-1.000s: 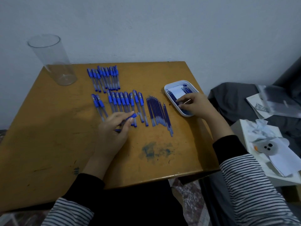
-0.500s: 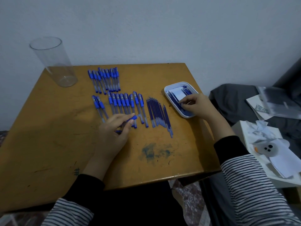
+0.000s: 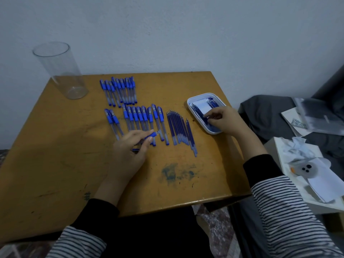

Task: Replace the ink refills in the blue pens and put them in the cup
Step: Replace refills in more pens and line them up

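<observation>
My left hand [image 3: 130, 148] grips a blue pen [image 3: 151, 135] low over the wooden table [image 3: 55, 164], just in front of a row of several blue pens [image 3: 141, 118]. A second bunch of blue pens [image 3: 120, 92] lies farther back, and a fan of ink refills [image 3: 179, 130] lies to the right of the row. My right hand [image 3: 223, 120] reaches into a white tray [image 3: 193, 101] and pinches a thin refill there; its tip barely shows. The clear plastic cup [image 3: 63, 71] stands empty at the table's back left corner.
A blue ink smear [image 3: 175, 173] marks the table near its front edge. To the right, off the table, lie dark cloth [image 3: 266, 112], papers [image 3: 297, 120] and a white box with crumpled tissue [image 3: 301, 155]. A wall stands right behind the table.
My right hand has shifted slightly within the tray, its fingers closing on a refill. My left hand stays put with the pen.
</observation>
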